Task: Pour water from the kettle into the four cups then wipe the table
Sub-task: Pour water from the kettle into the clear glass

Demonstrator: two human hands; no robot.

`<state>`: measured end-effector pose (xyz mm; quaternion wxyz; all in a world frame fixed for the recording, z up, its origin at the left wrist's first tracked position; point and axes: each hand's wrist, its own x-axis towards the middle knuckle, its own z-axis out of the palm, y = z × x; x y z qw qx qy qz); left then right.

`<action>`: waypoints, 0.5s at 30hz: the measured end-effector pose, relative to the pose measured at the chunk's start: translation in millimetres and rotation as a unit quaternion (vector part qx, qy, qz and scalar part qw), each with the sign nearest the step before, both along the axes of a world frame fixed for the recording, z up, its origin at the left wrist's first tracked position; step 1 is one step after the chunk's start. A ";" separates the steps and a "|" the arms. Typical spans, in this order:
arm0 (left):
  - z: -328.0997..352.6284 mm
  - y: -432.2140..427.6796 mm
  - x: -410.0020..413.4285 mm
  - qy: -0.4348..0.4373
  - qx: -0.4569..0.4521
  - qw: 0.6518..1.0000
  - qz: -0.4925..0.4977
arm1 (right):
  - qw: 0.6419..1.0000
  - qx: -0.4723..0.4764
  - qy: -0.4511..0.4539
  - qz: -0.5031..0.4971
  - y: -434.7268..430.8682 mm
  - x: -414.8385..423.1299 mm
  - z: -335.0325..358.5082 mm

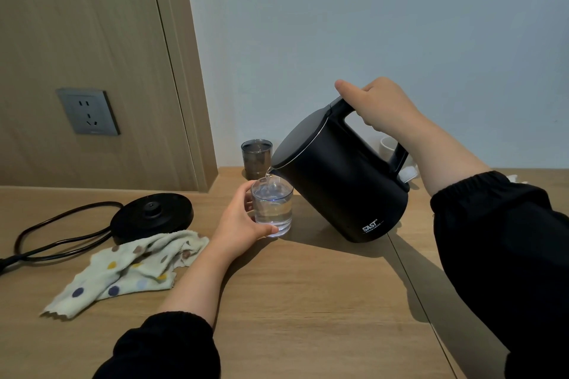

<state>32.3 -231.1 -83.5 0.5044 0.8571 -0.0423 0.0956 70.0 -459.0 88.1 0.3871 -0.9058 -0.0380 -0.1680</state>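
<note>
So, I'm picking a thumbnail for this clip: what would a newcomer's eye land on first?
The black electric kettle, tilted at centre in the right hand, pouring into a clear cup that the left hand grips. Next, the polka-dot cloth lying left, in front of the kettle base.

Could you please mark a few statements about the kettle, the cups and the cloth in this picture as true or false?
1. The right hand grips the kettle by its handle. True.
2. The left hand holds the cloth. False: it holds the clear cup; the cloth lies on the table.
3. The kettle sits on its base. False: it is tilted over the clear cup, apart from the base.
4. The clear cup holds water. True.
5. A plug sits in the socket. False: the socket is empty.
</note>
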 end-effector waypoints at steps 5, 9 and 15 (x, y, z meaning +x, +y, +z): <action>0.2 0.1 0.1 0.001 0.002 1.000 0.000 | 1.000 0.002 0.000 0.002 -0.3 0.0 -0.2; -0.2 0.8 -0.2 -0.001 0.004 1.000 0.001 | 1.000 0.004 0.000 0.000 -1.2 0.1 -0.4; 0.7 0.6 -0.7 0.006 -0.003 1.000 -0.011 | 1.000 0.004 0.000 0.000 -1.2 0.3 -0.6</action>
